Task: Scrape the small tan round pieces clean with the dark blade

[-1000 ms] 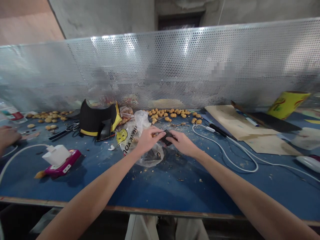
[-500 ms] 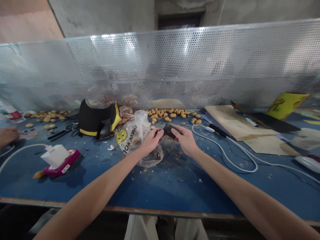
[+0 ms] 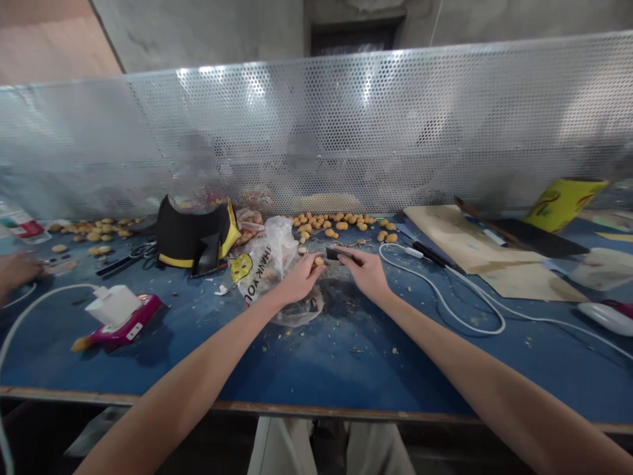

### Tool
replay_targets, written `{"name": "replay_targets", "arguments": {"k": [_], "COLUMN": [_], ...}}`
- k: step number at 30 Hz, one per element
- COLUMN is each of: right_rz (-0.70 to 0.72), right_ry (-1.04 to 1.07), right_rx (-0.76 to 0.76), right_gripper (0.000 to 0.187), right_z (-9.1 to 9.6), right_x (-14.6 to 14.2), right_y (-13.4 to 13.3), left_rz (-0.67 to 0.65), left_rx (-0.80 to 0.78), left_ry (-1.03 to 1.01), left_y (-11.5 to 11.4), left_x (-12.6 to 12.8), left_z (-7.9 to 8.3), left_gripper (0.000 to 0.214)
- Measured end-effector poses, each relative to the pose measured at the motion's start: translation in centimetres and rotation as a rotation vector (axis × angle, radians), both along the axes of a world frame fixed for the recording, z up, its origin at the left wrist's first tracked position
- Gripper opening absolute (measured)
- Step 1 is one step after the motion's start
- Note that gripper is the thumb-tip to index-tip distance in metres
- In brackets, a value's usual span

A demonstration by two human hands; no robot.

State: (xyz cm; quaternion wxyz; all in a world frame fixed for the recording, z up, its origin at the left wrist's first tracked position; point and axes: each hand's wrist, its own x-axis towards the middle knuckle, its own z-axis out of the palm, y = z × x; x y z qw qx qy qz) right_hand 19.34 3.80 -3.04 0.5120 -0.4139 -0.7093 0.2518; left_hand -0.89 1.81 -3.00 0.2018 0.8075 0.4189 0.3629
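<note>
While both forearms reach in from the bottom of the view, the person's left hand [image 3: 299, 280] and right hand [image 3: 363, 274] nearly meet near the middle of a blue desk [image 3: 346, 369]; the left hand is closed in a pinch, its fingertips [image 3: 310, 264] gripping a small golden lump [image 3: 319, 261]; the right hand is loosely curled, its fingers holding the end of a flat black piece [image 3: 336, 253], which lies just beside the lump; that piece is small and dim, so what it is remains hard to say.

Beneath the left hand lies a crumpled clear plastic bag [image 3: 264, 264], printed THANK YOU beside a yellow smiley face; crumbs are scattered around it; golden lumps [image 3: 336, 225] lie in loose clusters along the far edge of the desk, with more [image 3: 93, 232] toward the far left corner, before a perforated metal screen [image 3: 316, 138]; left of the bag stands a black and yellow fabric shape [image 3: 182, 237], a black phone [image 3: 208, 256] against it and scissors [image 3: 128, 254] beside it; near the left edge, a white charger [image 3: 113, 305] sits on a pink device [image 3: 143, 310], and another person's hand [image 3: 17, 270] comes in from that edge; toward the right lie a white cable [image 3: 445, 297], cardboard sheets [image 3: 455, 237] and a yellow tin [image 3: 566, 204].
</note>
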Motion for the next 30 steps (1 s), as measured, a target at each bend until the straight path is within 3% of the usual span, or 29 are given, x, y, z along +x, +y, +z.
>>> {"name": "replay_targets", "arguments": {"k": [7,12,17,24,30], "right_rz": [0.017,0.021,0.064,0.174,0.252], "right_ry": [-0.104,-0.189,-0.219,-0.347,-0.462], "right_rx": [-0.006,0.09,0.136,0.221,0.298], "right_gripper": [0.034,0.034,0.038,0.05,0.056], "right_z": [-0.5,-0.3,-0.1,0.2,-0.7], "right_x": [-0.1,-0.3,-0.6,-0.8,-0.8], "right_y": [0.1,-0.3,-0.7,-1.0,-0.8], "left_rz": [0.03,0.089,0.09,0.103,0.11], "left_rx": [0.087,0.103,0.063,-0.028,-0.076], "left_ry": [0.001,0.013,0.007,-0.02,0.03], "left_y": [0.3,0.5,0.7,0.3,0.9], "left_x": [-0.1,0.2,0.4,0.4,0.0], "left_z": [0.0,-0.2,-0.3,-0.1,-0.6], "left_gripper": [0.033,0.025,0.016,0.026,0.027]}}
